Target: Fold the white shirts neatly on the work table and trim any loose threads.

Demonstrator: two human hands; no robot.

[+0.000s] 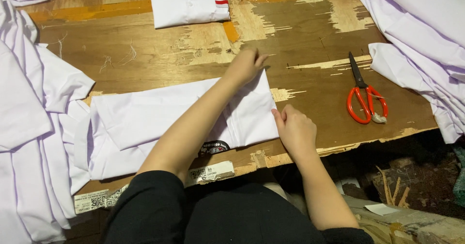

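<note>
While both bare hands rest on it, the folded white cotton shirt (160,123) lies flat at the middle of the worn brown plywood table (310,86), close to the near edge. The left hand (245,65) sits at the far right corner of the shirt, at about 12 o'clock from the garment's right end; its fingers are curled together and press the cloth down, pinching the corner. The right hand (294,127) is at the near right edge of the shirt, at about 5 o'clock from the left hand, and its fingertips are closed on the folded edge. A small dark round badge (214,147) shows under the left forearm at the near border of the shirt.

At 3 o'clock from the right hand, well apart, the orange-handled steel scissors (364,96) lie closed on the bare wood. At 12 o'clock, near the far edge, another folded white shirt with a red stripe on its sleeve (186,4) lies. A heap of white shirts (29,127) covers the 9 o'clock side, and a second white pile (421,35) fills the 2 o'clock corner. White paper labels (209,172) stick to the near table edge.
</note>
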